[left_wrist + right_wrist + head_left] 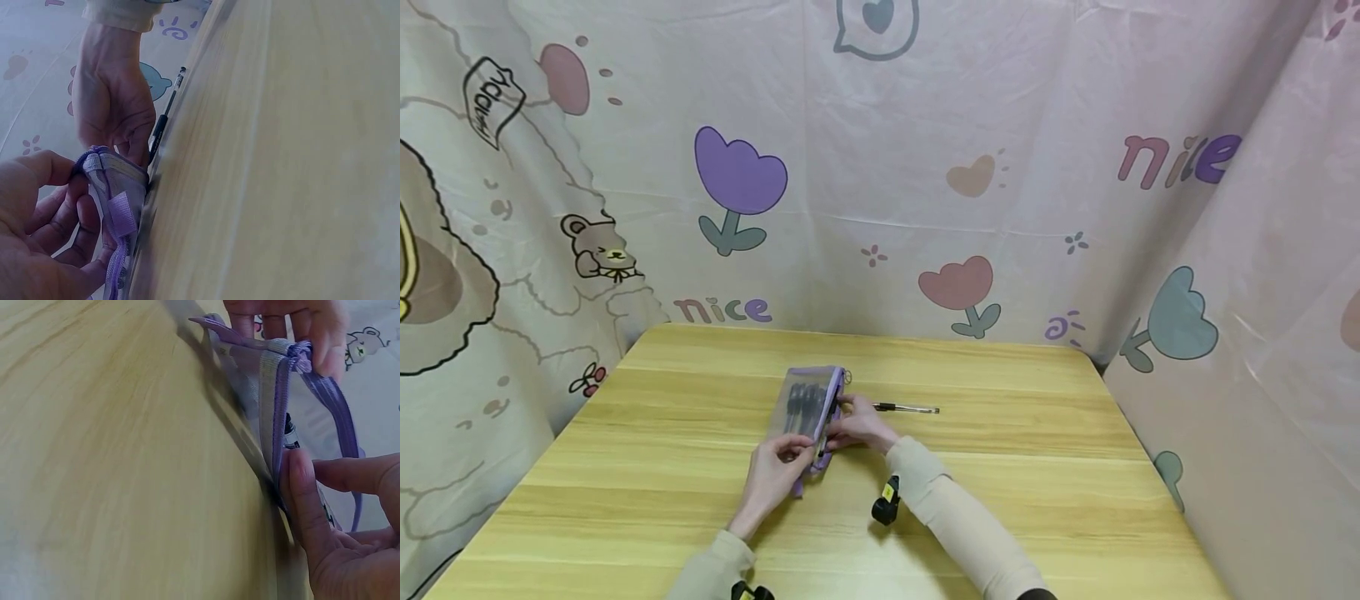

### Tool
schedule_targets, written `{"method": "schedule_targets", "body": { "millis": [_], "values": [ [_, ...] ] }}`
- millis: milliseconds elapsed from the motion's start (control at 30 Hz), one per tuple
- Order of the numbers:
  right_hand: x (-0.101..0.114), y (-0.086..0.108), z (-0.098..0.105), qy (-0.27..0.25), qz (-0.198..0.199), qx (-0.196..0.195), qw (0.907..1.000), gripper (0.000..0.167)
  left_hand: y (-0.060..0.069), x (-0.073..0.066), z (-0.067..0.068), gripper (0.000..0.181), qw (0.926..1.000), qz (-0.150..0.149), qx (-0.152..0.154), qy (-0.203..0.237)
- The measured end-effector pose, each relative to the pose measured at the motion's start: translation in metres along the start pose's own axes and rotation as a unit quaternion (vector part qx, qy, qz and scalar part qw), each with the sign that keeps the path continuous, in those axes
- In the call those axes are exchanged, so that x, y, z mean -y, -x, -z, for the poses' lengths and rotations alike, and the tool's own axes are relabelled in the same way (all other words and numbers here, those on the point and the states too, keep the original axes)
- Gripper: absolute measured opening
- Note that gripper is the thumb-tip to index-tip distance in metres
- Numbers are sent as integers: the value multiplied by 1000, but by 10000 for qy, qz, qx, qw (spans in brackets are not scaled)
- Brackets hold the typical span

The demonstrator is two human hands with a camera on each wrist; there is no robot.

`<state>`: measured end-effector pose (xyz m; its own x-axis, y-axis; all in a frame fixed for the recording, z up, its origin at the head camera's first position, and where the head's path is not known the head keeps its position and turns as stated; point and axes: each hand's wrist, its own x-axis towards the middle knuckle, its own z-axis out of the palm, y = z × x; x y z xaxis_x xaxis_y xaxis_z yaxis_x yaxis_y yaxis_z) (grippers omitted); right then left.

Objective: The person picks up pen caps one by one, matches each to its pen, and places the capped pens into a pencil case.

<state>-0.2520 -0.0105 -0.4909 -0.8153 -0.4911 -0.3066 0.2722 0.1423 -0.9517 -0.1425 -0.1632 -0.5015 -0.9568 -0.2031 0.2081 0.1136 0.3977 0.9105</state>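
Note:
A see-through mesh pencil pouch with purple zipper edging lies on the table, several dark-capped pens showing through its side. My left hand pinches the near corner of its opening between thumb and finger. In the right wrist view the zipper edges stand apart. At that gap, my right hand grips a pen, whose end points into the pouch; the fingers hide part of its length. Another pen with a black grip lies just beyond the right hand.
The wood-grain table meets a patterned cloth at the back and sides. A small black and yellow device is by the right sleeve, and another by the left sleeve.

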Motion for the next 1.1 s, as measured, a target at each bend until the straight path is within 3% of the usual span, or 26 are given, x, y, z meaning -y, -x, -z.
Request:
{"method": "schedule_targets", "body": {
  "millis": [233, 567, 833, 1000, 1100],
  "values": [
    [3, -3, -4, 202, -24, -110, 9997, 83, 0, 0, 1, 7, 9999, -16, 88, 101],
    [10, -3, -10, 593, 77, -148, 9981, 56, 1, -1, 2, 8, 9999, 27, 136, 82],
    [6, -5, -6, 598, 142, -94, 9981, 54, 0, -1, 2, 9, 9999, 16, 120, 55],
    [-2, 1, 0, 568, 420, -23, 9975, 60, 1, -1, 2, 9, 9999, 62, 140, 63],
    [-5, 9, 6, 758, 926, 124, 9927, 55, 1, -1, 2, 9, 9999, 87, 102, 72]
  ]
}}
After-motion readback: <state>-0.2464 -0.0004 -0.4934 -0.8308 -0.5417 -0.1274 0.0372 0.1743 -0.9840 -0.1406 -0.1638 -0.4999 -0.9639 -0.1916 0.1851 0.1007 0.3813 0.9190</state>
